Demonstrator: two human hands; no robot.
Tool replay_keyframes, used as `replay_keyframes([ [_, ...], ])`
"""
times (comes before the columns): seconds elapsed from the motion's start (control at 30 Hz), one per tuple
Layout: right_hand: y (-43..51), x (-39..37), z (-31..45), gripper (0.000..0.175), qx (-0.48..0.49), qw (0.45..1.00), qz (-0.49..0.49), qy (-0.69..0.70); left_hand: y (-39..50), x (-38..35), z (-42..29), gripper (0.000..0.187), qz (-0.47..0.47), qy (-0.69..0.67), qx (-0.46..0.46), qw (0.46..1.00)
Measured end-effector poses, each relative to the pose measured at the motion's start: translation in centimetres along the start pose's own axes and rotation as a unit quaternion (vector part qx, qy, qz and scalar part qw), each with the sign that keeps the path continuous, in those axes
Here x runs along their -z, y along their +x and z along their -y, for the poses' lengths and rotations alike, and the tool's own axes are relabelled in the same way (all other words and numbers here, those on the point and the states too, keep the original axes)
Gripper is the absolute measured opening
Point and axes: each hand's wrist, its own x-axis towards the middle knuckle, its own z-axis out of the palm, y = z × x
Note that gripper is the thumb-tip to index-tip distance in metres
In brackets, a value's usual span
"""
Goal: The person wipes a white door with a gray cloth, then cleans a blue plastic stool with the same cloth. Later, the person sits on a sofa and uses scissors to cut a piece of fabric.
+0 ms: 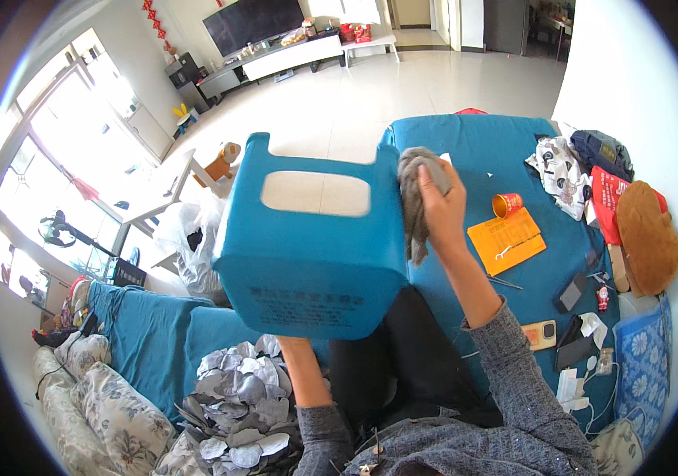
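A blue plastic stool (309,238) is tilted over my lap, its legs pointing away from me. An oblong opening shows in one side panel, and the surface nearest me bears printed writing. My right hand (443,193) grips a bunched grey-brown cloth (413,208) against the stool's right side, thumb on top. From below, my left forearm (309,372) reaches behind the stool's near end. The stool hides my left hand, so its grip does not show. Beneath are my black trouser legs (398,357).
Left of my lap lies a heap of grey, flat pieces (249,404). A white plastic bag (190,244) stands beyond. On the blue-covered sofa (440,131) at right are an orange envelope (508,235), a red paper cup (506,205), a phone (540,335) and a white charger (569,387).
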Motion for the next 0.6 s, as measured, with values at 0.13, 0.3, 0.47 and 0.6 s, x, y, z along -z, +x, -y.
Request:
replay_keyframes([
  [0.13,1.1,1.2,-0.6,0.030,-0.068,0.997,0.023,0.006,0.3,0.8,-1.4,0.048,-0.030,0.009,0.005,1.000],
  [0.3,-2.9,1.5,0.0,0.032,0.036,0.978,0.198,-0.051,2.4,0.9,-3.0,0.046,-0.037,0.028,-0.006,0.999],
  [0.47,-0.8,4.0,2.0,0.039,-0.234,0.913,0.059,0.330,7.8,0.9,-4.2,0.044,0.006,0.087,-0.012,0.996],
  [0.6,3.1,5.2,-1.1,0.034,-0.168,0.928,0.033,0.331,14.3,-0.4,-2.5,0.043,0.107,0.187,-0.049,0.975],
])
